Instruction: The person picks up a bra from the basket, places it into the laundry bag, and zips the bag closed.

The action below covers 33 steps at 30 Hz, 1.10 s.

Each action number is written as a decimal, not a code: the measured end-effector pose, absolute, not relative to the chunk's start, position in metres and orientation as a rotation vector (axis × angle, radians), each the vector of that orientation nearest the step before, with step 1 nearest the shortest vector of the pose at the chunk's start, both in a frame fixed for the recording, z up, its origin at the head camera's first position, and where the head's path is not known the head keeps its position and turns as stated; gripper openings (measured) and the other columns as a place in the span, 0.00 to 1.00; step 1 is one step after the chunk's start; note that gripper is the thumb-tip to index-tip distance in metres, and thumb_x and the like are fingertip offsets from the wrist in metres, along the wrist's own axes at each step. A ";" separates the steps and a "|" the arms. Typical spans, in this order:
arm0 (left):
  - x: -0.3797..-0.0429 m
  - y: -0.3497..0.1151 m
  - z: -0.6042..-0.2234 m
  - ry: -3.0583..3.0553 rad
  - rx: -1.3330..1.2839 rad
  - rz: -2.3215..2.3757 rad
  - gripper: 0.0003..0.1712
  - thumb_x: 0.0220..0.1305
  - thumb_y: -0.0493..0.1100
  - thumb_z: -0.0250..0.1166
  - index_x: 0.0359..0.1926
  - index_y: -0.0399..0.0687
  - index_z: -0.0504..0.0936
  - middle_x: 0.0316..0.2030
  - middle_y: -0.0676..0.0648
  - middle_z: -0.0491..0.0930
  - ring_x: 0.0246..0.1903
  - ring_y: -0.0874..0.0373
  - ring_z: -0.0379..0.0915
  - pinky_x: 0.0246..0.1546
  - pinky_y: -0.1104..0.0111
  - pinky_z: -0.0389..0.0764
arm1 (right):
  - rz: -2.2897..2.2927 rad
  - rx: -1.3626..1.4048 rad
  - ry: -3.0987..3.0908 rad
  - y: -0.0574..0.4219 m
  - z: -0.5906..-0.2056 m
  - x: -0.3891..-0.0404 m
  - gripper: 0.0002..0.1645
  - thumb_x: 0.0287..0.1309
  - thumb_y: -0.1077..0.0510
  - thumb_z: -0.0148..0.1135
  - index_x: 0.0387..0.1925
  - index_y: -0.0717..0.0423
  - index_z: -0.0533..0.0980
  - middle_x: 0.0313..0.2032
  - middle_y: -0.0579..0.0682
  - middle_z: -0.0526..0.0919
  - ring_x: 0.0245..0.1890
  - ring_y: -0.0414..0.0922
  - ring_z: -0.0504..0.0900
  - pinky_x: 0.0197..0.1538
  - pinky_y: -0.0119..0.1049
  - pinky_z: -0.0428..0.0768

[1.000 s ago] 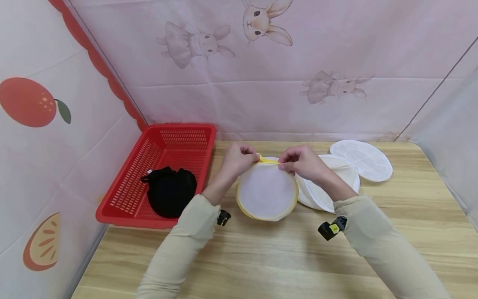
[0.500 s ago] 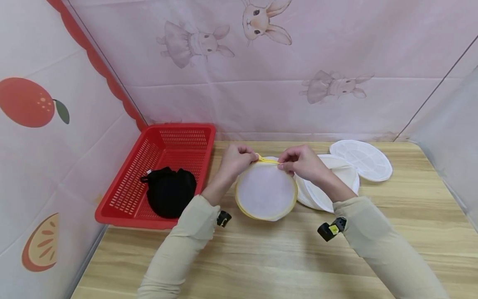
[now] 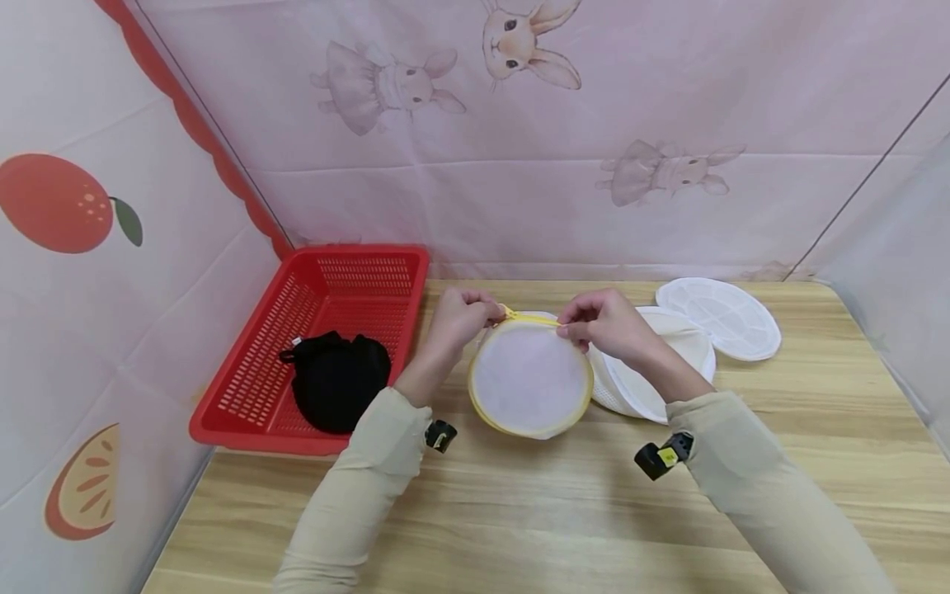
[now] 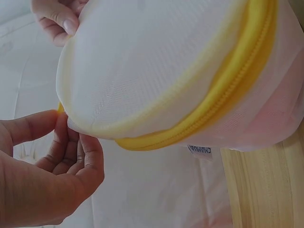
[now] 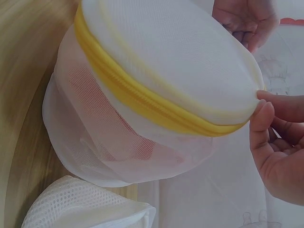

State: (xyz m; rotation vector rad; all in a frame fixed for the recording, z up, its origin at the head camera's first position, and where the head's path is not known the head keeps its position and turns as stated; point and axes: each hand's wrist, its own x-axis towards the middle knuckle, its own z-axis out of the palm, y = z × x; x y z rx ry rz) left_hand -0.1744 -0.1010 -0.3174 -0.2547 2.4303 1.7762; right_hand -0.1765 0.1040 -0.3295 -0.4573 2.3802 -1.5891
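A white round mesh laundry bag [image 3: 530, 379] stands on the table between my hands, its rim edged by a yellow zipper [image 5: 152, 111]. My left hand [image 3: 463, 318] pinches a small yellow tab [image 4: 60, 107] at the far left of the rim between thumb and forefinger. On the far right of the rim, my right hand [image 3: 604, 326] pinches the edge with thumb and fingertip. Reddish patches [image 5: 104, 107] show through the bag's mesh side in the right wrist view. A label [image 4: 202, 151] hangs below the zipper.
At left, a red plastic basket [image 3: 416, 305] holds a round black cloth item [image 3: 341, 384] with a loop. To the right lie a cream mesh bag [image 3: 690, 346], partly behind my right forearm, and a flat white mesh disc [image 3: 723, 318]. A fabric wall [image 3: 519, 214] rises behind the table.
My left hand has slid slightly left along the far rim, and a longer stretch of yellow zipper shows between my hands. The right hand has shifted a touch right. The bag stays in place.
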 end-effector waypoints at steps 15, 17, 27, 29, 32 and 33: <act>-0.177 -0.120 -0.325 2.373 -0.360 1.787 0.08 0.58 0.32 0.56 0.34 0.32 0.80 0.32 0.40 0.81 0.36 0.52 0.78 0.42 0.66 0.77 | -1.585 -0.370 2.376 0.114 -0.334 -0.178 0.05 0.50 0.70 0.61 0.29 0.71 0.75 0.21 0.52 0.75 0.19 0.42 0.73 0.27 0.37 0.77; -0.177 -0.120 -0.326 2.375 -0.356 1.785 0.08 0.58 0.33 0.56 0.34 0.32 0.80 0.32 0.40 0.81 0.36 0.52 0.78 0.42 0.66 0.77 | -1.589 -0.372 2.375 0.114 -0.334 -0.178 0.05 0.50 0.70 0.61 0.29 0.71 0.75 0.20 0.52 0.75 0.18 0.41 0.73 0.26 0.35 0.77; -0.176 -0.121 -0.325 2.362 -0.361 1.770 0.07 0.59 0.34 0.57 0.35 0.33 0.79 0.34 0.39 0.80 0.36 0.52 0.78 0.43 0.66 0.77 | -1.618 -0.385 2.356 0.113 -0.337 -0.177 0.05 0.51 0.70 0.61 0.29 0.72 0.75 0.20 0.52 0.75 0.18 0.41 0.73 0.24 0.31 0.75; -0.177 -0.121 -0.326 2.360 -0.361 1.774 0.07 0.59 0.35 0.58 0.35 0.33 0.79 0.34 0.40 0.80 0.37 0.52 0.78 0.43 0.66 0.77 | -1.640 -0.397 2.338 0.112 -0.339 -0.177 0.05 0.51 0.70 0.60 0.29 0.73 0.75 0.20 0.52 0.75 0.18 0.41 0.73 0.24 0.32 0.76; -0.177 -0.122 -0.327 2.352 -0.357 1.785 0.07 0.60 0.35 0.59 0.35 0.33 0.79 0.35 0.39 0.80 0.37 0.51 0.77 0.43 0.65 0.77 | -1.659 -0.415 2.321 0.111 -0.342 -0.177 0.05 0.51 0.71 0.60 0.29 0.73 0.74 0.19 0.53 0.75 0.18 0.41 0.74 0.24 0.32 0.76; -0.177 -0.122 -0.328 2.350 -0.355 1.783 0.07 0.60 0.36 0.59 0.35 0.34 0.79 0.35 0.39 0.80 0.37 0.51 0.77 0.43 0.65 0.77 | -1.659 -0.420 2.321 0.111 -0.342 -0.177 0.05 0.52 0.71 0.60 0.29 0.72 0.74 0.19 0.53 0.75 0.18 0.41 0.74 0.24 0.33 0.76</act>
